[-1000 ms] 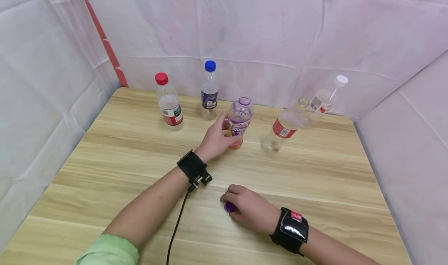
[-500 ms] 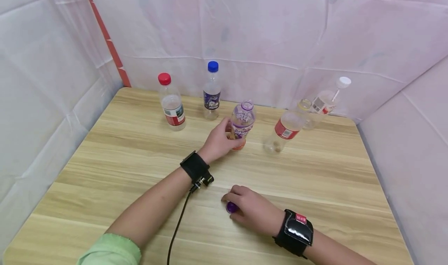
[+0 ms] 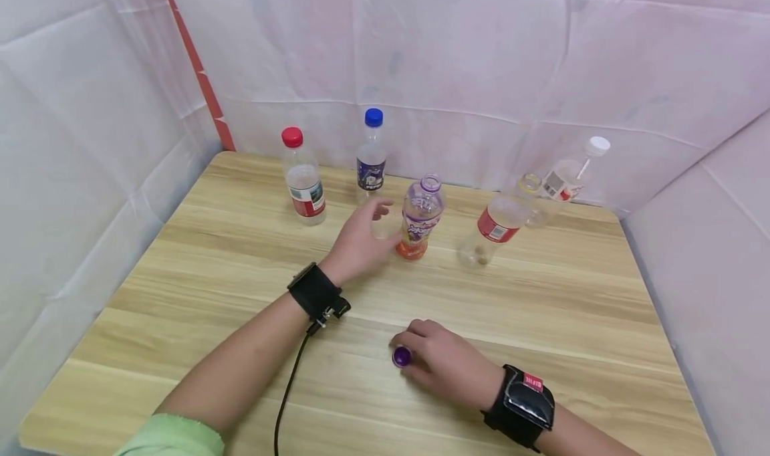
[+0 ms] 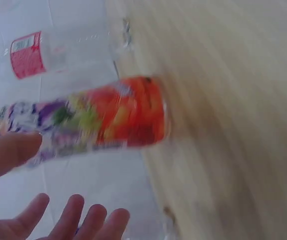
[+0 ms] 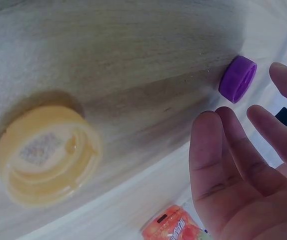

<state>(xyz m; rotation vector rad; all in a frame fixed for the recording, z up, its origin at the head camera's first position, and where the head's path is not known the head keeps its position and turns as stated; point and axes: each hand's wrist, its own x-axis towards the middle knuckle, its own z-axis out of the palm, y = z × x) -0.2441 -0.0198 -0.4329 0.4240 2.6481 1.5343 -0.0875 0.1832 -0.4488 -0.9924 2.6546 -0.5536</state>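
Note:
An uncapped juice bottle (image 3: 421, 218) with a purple neck and an orange base stands upright on the table. Just to its left is my left hand (image 3: 361, 245), its fingers spread and not wrapped round the bottle. In the left wrist view, a gap shows between the fingers (image 4: 94, 219) and the bottle. My right hand (image 3: 448, 366) hovers low near the front, fingers loosely bent beside a purple cap (image 3: 402, 356). That cap lies on the wood, apart from the fingertips in the right wrist view. A yellow cap (image 5: 48, 155) lies there too, hidden in the head view.
Behind stand a red-capped bottle (image 3: 305, 192) and a blue-capped bottle (image 3: 371, 165). To the right are an uncapped red-label bottle (image 3: 498, 225) and a white-capped bottle (image 3: 562, 182). Sheeting (image 3: 445, 55) encloses the table's back and sides. A cable (image 3: 291, 382) trails from the left wrist.
My left hand has let go of the juice bottle and drawn slightly to the left. The bottle stays standing. The right hand keeps its place beside the purple cap; the view has shifted a little.

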